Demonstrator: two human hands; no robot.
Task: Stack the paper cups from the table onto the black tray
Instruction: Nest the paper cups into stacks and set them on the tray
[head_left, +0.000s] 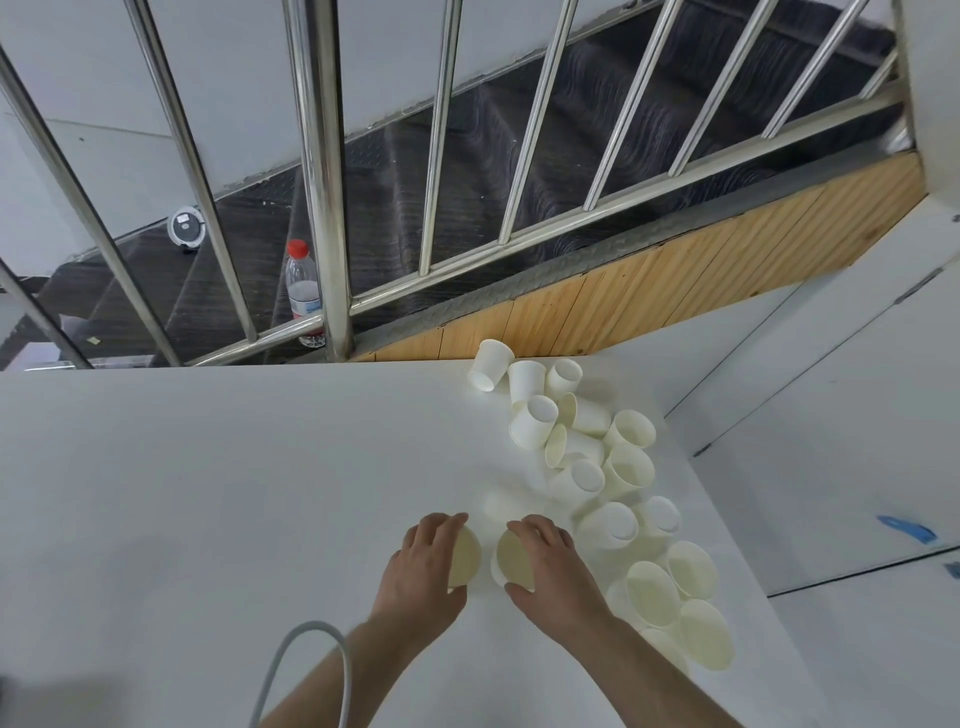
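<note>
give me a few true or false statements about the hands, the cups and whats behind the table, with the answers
1. Each hand holds a paper cup. True: the left hand grips one cup and the right hand grips another cup.
2. The black tray sits on the table beside the cups. False: no black tray is in view.
3. The loose cups lie at the table's right side. True.
4. The loose cups are already nested in one tall stack. False: they lie scattered, many on their sides.
5. A bottle with a red cap stands behind the railing. True.
</note>
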